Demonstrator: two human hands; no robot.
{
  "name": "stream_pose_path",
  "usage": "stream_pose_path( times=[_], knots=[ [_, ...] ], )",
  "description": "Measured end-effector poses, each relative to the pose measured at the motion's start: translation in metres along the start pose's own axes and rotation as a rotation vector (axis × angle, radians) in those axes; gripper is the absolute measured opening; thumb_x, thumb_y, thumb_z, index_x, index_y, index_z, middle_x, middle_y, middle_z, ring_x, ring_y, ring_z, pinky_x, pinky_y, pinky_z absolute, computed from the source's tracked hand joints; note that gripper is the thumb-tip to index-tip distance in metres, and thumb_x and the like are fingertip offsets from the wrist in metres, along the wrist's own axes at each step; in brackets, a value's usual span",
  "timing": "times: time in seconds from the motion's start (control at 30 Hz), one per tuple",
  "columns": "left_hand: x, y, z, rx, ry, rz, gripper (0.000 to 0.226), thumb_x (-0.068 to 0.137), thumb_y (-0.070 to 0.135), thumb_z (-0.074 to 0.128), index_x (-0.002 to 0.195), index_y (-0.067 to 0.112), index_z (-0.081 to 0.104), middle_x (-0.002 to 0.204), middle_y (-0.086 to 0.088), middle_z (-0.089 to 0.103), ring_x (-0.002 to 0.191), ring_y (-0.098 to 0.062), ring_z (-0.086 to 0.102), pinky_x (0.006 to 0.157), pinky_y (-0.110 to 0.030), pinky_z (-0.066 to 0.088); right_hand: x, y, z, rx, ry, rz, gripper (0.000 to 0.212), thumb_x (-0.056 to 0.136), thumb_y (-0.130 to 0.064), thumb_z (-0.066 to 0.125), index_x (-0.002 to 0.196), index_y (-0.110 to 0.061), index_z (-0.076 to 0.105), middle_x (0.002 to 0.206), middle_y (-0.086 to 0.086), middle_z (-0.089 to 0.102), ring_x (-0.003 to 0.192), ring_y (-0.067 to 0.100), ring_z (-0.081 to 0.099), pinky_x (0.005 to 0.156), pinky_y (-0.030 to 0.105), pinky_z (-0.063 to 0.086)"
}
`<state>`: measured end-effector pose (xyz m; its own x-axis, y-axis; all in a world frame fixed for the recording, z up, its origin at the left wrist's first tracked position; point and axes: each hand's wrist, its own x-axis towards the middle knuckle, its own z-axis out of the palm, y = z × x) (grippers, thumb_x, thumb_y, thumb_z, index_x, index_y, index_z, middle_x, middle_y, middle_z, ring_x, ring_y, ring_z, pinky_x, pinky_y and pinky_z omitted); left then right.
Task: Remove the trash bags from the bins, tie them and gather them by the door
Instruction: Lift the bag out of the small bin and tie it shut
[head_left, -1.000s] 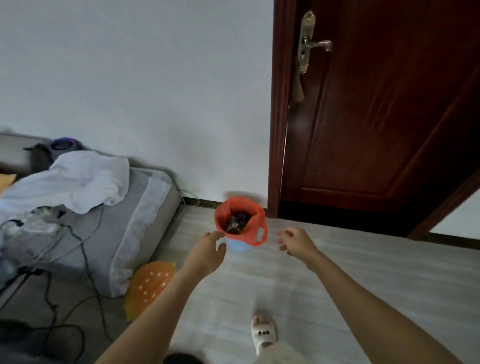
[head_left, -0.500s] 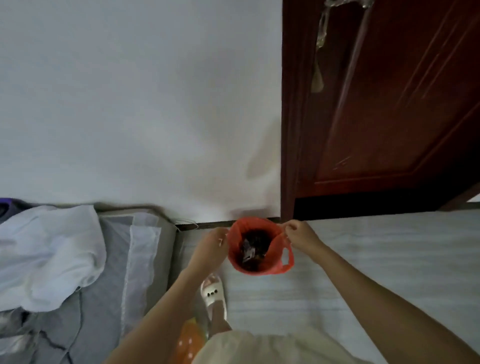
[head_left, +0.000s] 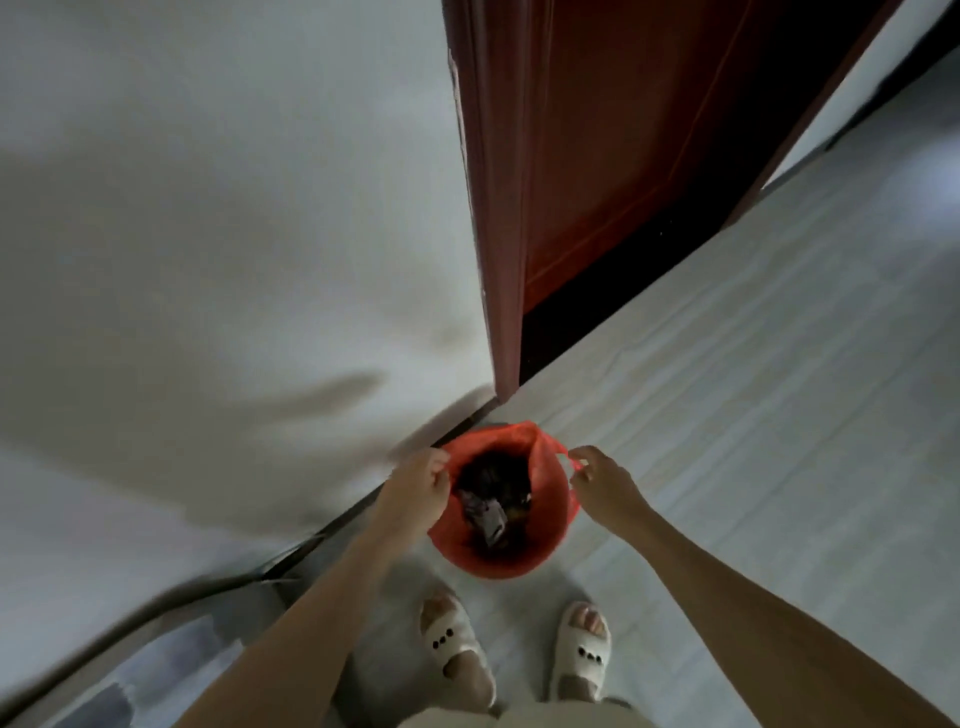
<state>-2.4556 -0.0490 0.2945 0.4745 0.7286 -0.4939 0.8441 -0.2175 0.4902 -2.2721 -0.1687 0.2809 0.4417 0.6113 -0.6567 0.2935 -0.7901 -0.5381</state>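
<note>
We count one red bag (head_left: 549, 512) of dark trash, two hands and two white sandals (head_left: 451, 643) on a pale floor (head_left: 753, 415), where a white wall (head_left: 208, 234) meets a brown door (head_left: 597, 156). Our left hand (head_left: 415, 491) curls onto the bag's left rim; our right hand (head_left: 602, 480) pinches its right handle loop, mouth spread open between them

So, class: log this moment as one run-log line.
left hand: grips bag rim | right hand: pinches handle | red trash bag: open, untied | location: beside door
</note>
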Motion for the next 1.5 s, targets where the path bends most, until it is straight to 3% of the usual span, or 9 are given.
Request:
stream_pose_path(
  times=[0.37,0.47,0.57,0.67,0.8,0.9,0.97,1.3,1.5],
  knots=[
    [0.214,-0.134,0.188,0.269,0.106,0.113,0.062,0.094,0.030,0.044,0.147,0.013,0.016,0.154,-0.010,0.022,0.142,-0.026,0.022,0.117,-0.040,0.023,0.245,0.097,0.146,-0.449,0.177,-0.414,0.056,0.092,-0.026,0.043,0.143,-0.021,0.021,0.150,0.000,0.029,0.138,0.020,0.025,0.108,0.043,0.029],
    [0.247,-0.160,0.206,0.308,0.155,0.172,0.054,0.093,0.034,0.046,0.141,0.013,0.034,0.146,-0.009,0.041,0.136,-0.025,0.037,0.113,-0.035,0.029,0.290,0.106,0.159,-0.521,0.196,-0.511,0.061,0.091,-0.027,0.045,0.145,-0.022,0.017,0.150,0.003,0.030,0.140,0.020,0.023,0.112,0.042,0.022],
    [0.258,-0.177,0.219,0.214,0.350,0.289,0.030,0.091,0.027,0.053,0.115,0.012,0.062,0.117,-0.009,0.064,0.112,-0.027,0.057,0.096,-0.034,0.041,0.313,0.119,0.169,-0.702,0.402,-0.588,0.045,0.085,-0.028,0.057,0.127,-0.018,0.048,0.125,0.005,0.058,0.118,0.023,0.051,0.099,0.039,0.037],
    [0.255,-0.179,0.229,0.244,0.528,0.312,0.023,0.089,0.025,0.056,0.097,0.004,0.062,0.099,-0.017,0.066,0.094,-0.036,0.062,0.078,-0.041,0.048,0.316,0.130,0.179,-0.826,0.655,-0.717,0.032,0.050,-0.031,0.084,0.072,-0.016,0.068,0.069,0.001,0.066,0.066,0.021,0.066,0.063,0.029,0.051],
    [0.245,-0.178,0.225,0.337,0.612,0.398,0.029,0.088,0.024,0.056,0.102,-0.002,0.057,0.093,-0.025,0.065,0.080,-0.044,0.065,0.063,-0.046,0.051,0.292,0.138,0.165,-0.931,0.678,-0.655,0.032,0.058,-0.037,0.078,0.076,-0.013,0.067,0.076,0.006,0.067,0.079,0.026,0.065,0.071,0.035,0.048],
    [0.232,-0.188,0.212,0.361,0.532,0.357,0.032,0.091,0.031,0.051,0.109,0.005,0.054,0.106,-0.019,0.063,0.094,-0.040,0.063,0.075,-0.045,0.050,0.273,0.152,0.149,-0.817,0.516,-0.540,0.036,0.083,-0.037,0.056,0.107,-0.011,0.059,0.115,0.009,0.058,0.118,0.027,0.048,0.100,0.040,0.032],
    [0.217,-0.199,0.205,0.357,0.469,0.328,0.030,0.089,0.033,0.053,0.107,0.009,0.056,0.112,-0.014,0.060,0.102,-0.035,0.060,0.082,-0.043,0.048,0.254,0.164,0.144,-0.719,0.450,-0.433,0.037,0.084,-0.038,0.052,0.109,-0.011,0.053,0.115,0.011,0.061,0.116,0.027,0.051,0.106,0.039,0.026],
    [0.141,-0.258,0.237,0.051,0.053,0.009,0.099,0.066,0.066,0.059,0.143,0.017,0.021,0.138,-0.013,0.050,0.124,-0.034,0.049,0.102,-0.044,0.041,0.186,0.235,0.192,-0.083,0.179,-0.155,0.044,0.081,-0.044,0.063,0.105,-0.008,0.063,0.099,0.009,0.068,0.090,0.024,0.064,0.082,0.035,0.050],
    [0.127,-0.258,0.255,0.142,0.342,0.010,0.041,0.092,0.040,0.046,0.110,0.003,0.051,0.114,-0.024,0.061,0.106,-0.042,0.057,0.084,-0.044,0.048,0.184,0.233,0.219,-0.153,0.323,-0.108,0.050,0.094,-0.038,0.043,0.116,0.006,0.046,0.115,0.026,0.060,0.107,0.039,0.056,0.084,0.035,0.041]
  ],
)
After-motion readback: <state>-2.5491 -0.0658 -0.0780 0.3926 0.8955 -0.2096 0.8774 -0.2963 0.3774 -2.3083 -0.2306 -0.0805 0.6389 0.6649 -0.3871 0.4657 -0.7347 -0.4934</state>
